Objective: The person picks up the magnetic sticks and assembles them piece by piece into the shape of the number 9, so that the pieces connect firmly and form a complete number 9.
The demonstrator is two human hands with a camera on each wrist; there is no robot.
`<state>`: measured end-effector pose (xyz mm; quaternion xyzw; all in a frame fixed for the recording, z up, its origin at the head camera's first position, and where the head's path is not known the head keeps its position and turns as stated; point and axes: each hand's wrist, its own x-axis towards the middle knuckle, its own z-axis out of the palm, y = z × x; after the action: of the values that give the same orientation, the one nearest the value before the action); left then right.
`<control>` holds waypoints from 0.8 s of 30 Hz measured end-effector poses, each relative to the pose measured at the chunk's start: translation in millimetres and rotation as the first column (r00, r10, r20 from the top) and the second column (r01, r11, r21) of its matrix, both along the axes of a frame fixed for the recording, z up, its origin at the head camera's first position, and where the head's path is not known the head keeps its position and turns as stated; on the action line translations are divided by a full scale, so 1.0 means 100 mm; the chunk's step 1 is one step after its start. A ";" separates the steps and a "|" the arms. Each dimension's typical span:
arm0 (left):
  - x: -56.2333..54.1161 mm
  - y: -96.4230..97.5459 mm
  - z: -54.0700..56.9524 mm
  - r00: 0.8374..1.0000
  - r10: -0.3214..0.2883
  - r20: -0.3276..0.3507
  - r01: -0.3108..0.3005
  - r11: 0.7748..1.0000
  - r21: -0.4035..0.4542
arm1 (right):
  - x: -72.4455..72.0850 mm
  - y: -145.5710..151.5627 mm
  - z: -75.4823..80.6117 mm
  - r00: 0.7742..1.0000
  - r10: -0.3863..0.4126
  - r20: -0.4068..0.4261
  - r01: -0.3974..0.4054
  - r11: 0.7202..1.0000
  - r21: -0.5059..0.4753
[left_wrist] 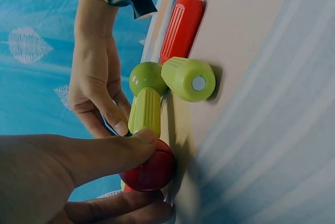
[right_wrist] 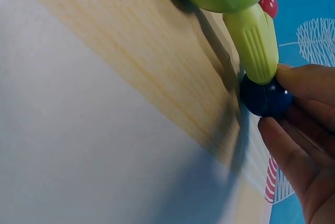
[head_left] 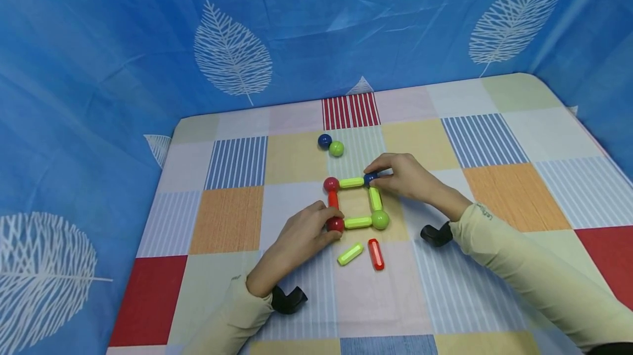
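A square frame of magnetic rods and balls lies on the patterned cloth. Its corners are a red ball (head_left: 331,184), a dark blue ball (right_wrist: 266,96), a green ball (head_left: 379,220) and a nearer red ball (left_wrist: 152,169). Yellow-green rods (head_left: 352,182) form three sides, and a red rod (head_left: 333,199) the left one. My left hand (head_left: 307,231) pinches the nearer red ball between thumb and fingers. With thumb and fingertips, my right hand (head_left: 406,177) pinches the blue ball at the far right corner.
A loose yellow-green rod (head_left: 350,254) and a loose red rod (head_left: 376,254) lie just in front of the square. Behind it, another blue ball (head_left: 324,141) and another green ball (head_left: 336,148) sit side by side. A blue leaf-print curtain (head_left: 316,31) hangs behind the table.
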<state>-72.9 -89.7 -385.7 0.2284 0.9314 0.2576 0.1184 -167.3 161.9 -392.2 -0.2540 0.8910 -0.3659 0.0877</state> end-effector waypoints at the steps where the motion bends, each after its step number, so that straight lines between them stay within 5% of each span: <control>1: 0.00 0.00 0.00 1.000 0.001 0.000 -0.001 1.000 0.001 | 0.00 0.00 0.00 1.000 -0.003 0.000 0.003 1.000 0.001; 24: -0.01 0.02 -0.01 1.000 0.011 0.011 -0.011 1.000 0.004 | 0.02 -0.02 -0.01 0.999 -0.023 0.023 0.024 0.999 -0.023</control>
<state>-73.7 -87.8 -386.9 0.2219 0.9314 0.2616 0.1213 -165.3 160.1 -393.0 -0.2403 0.8886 -0.3801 0.0906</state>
